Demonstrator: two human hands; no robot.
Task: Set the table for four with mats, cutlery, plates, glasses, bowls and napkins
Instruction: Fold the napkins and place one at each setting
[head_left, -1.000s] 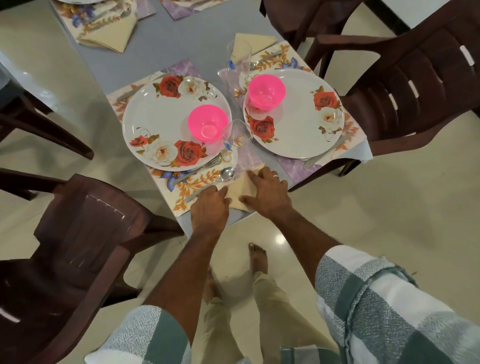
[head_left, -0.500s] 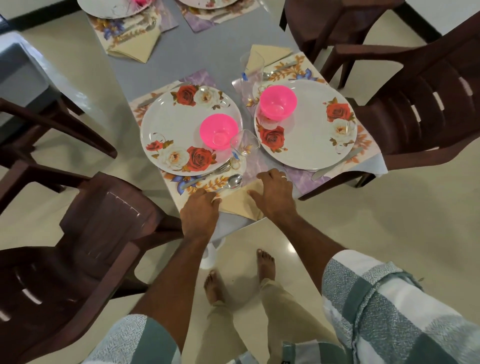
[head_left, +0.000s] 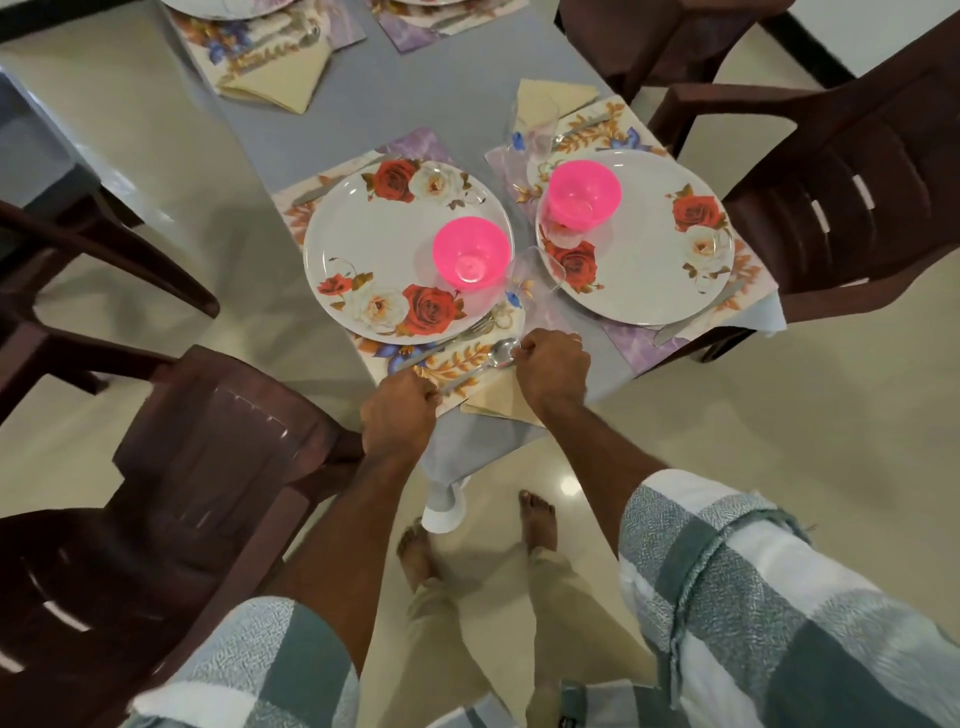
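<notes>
1. The spoon (head_left: 488, 362) lies on the near mat (head_left: 457, 364), at six o'clock of the plate (head_left: 405, 254).
2. Its ends are pinched by both hands, left hand (head_left: 397, 413) and right hand (head_left: 553, 369), likely for straightening.
3. The napkin (head_left: 493, 400) lies beneath, at the worktop (head_left: 447, 93) edge.

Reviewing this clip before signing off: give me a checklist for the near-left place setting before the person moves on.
1. Napkin on the mat's near corner, between both hands: ok.
2. Spoon on mat, right hand at its bowl: ok.
3. Fork beside plate: ok.
4. Pink bowl on the plate: ok.
5. Glass upright beside the plate: ok.
6. Left hand grip on the mat edge: cannot tell.
</notes>
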